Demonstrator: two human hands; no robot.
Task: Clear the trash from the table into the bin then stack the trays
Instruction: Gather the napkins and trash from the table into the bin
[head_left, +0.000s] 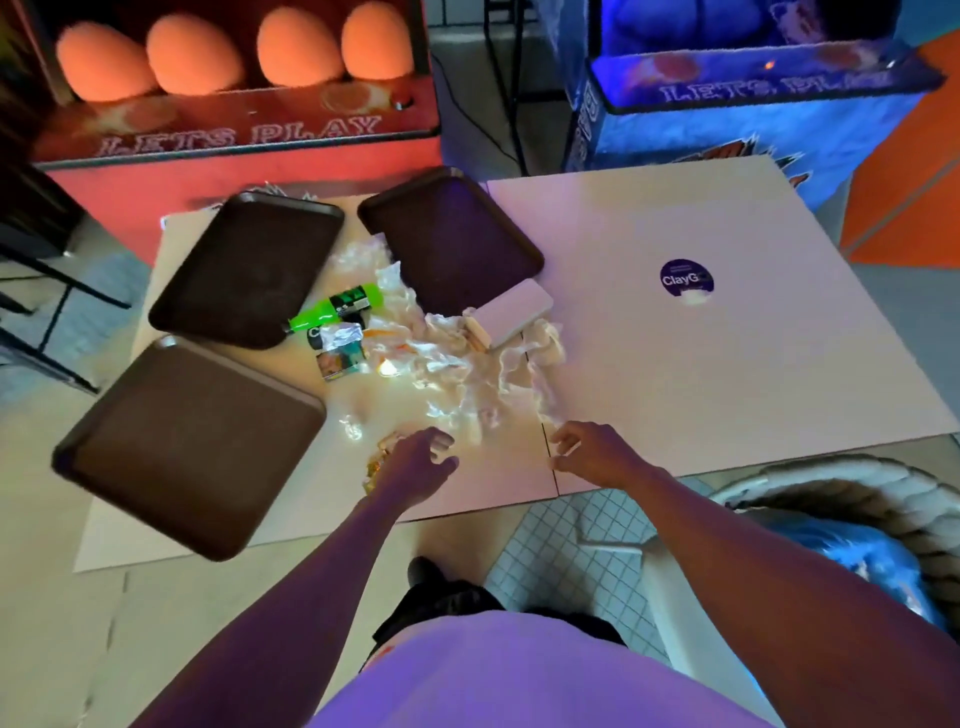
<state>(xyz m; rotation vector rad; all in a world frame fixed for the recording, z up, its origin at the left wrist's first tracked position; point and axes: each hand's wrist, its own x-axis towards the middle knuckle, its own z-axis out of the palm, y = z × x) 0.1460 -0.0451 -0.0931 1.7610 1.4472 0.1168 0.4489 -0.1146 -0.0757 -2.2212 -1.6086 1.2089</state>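
Three brown trays (249, 270) (452, 244) (192, 447), one green bottle (337, 309), one white box (514, 312), one bin (831, 478).

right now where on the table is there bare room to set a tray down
The right half of the table, around the purple sticker and towards the bin, is bare. A smaller patch lies by the near edge, right of the near tray. The middle is crowded: crumpled paper, green bottle, white box.
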